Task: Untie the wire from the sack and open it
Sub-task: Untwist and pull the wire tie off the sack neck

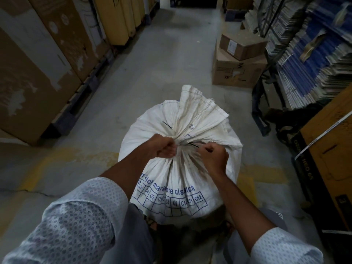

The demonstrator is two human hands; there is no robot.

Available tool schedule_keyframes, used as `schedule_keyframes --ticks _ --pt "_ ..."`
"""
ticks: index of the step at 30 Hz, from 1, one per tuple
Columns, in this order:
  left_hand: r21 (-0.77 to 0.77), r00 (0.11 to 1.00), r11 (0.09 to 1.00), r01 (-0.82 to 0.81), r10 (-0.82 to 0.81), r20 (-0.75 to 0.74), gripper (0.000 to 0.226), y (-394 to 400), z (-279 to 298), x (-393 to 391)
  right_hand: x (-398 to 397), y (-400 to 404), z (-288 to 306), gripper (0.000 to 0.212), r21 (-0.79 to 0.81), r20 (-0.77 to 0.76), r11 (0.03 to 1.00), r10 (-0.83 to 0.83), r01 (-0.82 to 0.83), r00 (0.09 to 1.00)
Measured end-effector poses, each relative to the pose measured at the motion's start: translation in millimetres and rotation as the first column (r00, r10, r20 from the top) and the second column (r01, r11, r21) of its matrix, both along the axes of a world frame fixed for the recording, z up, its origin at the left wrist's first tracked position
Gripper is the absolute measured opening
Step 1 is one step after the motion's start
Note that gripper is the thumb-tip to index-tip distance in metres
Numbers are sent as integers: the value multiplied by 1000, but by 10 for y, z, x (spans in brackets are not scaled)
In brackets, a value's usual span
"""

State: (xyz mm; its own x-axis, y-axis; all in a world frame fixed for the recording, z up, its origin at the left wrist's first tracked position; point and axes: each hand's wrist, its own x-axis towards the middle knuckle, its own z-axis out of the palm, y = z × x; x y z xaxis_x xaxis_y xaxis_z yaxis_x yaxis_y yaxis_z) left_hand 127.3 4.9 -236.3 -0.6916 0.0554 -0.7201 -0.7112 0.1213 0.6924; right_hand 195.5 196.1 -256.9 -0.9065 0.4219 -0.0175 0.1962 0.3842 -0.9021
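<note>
A full white woven sack (177,180) with blue printed lettering stands upright on the floor in front of me. Its top is gathered into a bunched neck, with the loose flap fanning out behind. A thin black wire (194,145) runs through the gathered neck; another end of it pokes out on the far left of the neck. My left hand (164,146) is closed on the gathered cloth at the neck. My right hand (214,158) pinches the near end of the wire just right of the neck.
Tall cardboard cartons (38,60) on pallets line the left side of the aisle. Two stacked brown boxes (238,60) sit at the right, beside racks of flat-packed cartons (314,54). A yellow carton (331,159) stands close on the right. Grey concrete floor (152,63) runs ahead.
</note>
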Motion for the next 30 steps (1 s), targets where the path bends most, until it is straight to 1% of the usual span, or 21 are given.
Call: schedule_keyframes --ticks 2,3,4,5,6,9,11,14,16,18,21,22,24,26,28,30 --pt "114 982 985 126 -140 129 27 148 -3 133 93 73 74 8 -53 -2 998 -34 34 999" --pt "167 972 974 150 -176 157 34 247 -24 195 147 105 102 8 -80 -2 996 -46 46 999" --pt "224 969 965 138 -178 169 41 360 -48 260 210 138 138 10 -111 4 992 -57 57 998" --pt "285 973 954 91 -145 177 44 480 -73 323 278 171 173 10 -138 18 988 -60 62 998" --pt "344 978 939 16 -86 188 42 601 -82 395 352 212 210 10 -165 38 985 -52 58 998" --pt "468 970 866 -177 74 229 25 918 -52 597 570 387 309 13 -285 99 958 -4 32 995" --pt "509 967 834 -213 106 231 24 1096 -6 708 693 569 356 15 -336 132 941 18 28 991" --pt "532 975 830 -169 61 214 20 1355 8 820 867 900 433 11 -362 180 930 -2 68 984" --pt "531 981 839 -117 15 192 17 1519 2 878 988 1132 465 15 -330 198 940 -24 90 980" --pt "500 990 866 -28 -46 134 15 1680 17 936 1134 1373 464 16 -304 234 944 -58 130 971" --pt "352 991 926 136 -132 -36 6 1926 64 966 1393 1716 430 5 -328 279 926 -96 189 955" --pt "312 985 934 173 -155 -82 7 2019 103 977 1485 1814 420 6 -349 289 915 -100 202 952" --pt "244 973 945 217 -189 -134 7 2239 162 974 1665 1986 410 9 -404 303 884 -116 238 946" --pt "186 969 958 219 -191 -157 8 2473 201 983 1825 2130 400 7 -447 312 848 -152 286 938" --pt "156 958 955 251 -222 -184 5 2696 181 990 1954 2270 345 8 -454 323 827 -193 331 926" --pt "137 933 938 319 -285 -221 10 2912 103 990 2081 2411 246 11 -450 329 811 -240 375 913"
